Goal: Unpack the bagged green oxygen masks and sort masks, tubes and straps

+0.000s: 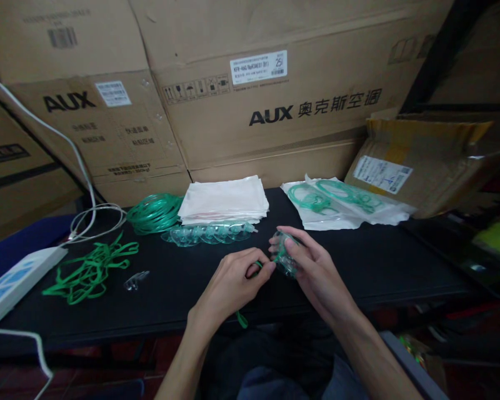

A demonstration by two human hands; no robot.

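My right hand [306, 265] is curled around a clear green plastic mask [284, 256], held just above the front of the black table [383, 261]. My left hand [233, 283] pinches a green elastic strap [242, 318] right next to the mask; the strap's loose end hangs below the hand over the table edge. The two hands nearly touch.
Behind the hands lie a row of clear masks [208, 233], a stack of white bags [225, 201], a coil of green tubing [155, 213] and bagged tubing [341, 203]. Green straps [89, 269], a small clear piece [135, 279] and a power strip [12, 283] sit at left. Cardboard boxes [275, 105] wall the back.
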